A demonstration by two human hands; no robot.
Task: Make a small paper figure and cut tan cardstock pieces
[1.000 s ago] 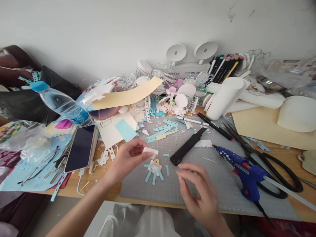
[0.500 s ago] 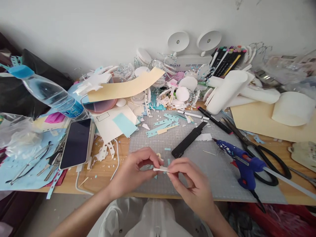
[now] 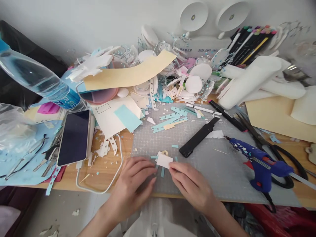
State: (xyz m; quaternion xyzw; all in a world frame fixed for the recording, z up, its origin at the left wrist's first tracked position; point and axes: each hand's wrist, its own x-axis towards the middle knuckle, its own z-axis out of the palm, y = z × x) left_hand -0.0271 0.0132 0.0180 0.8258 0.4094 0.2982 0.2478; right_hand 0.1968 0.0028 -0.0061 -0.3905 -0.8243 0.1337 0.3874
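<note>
Right hand: its fingers are pinching the right-hand corner of a small white card, thumb and forefinger meeting there.
Left hand: its fingers are curving loosely, leaving a small gap to the thumb; they are gripping nothing visible, and whether the tips are touching a strip I cannot tell.
White card: it is lying between the hands, covering part of the blue strips; whether it is resting on them or hovering just above is unclear.
Cutting mat: it is covering part of the worktop, and a black knife is lying on it.
Step in hand: the person seems to be lining up the card over the strips.
Next move: it is probably calling for a light pinch, without nudging the strips.
</note>
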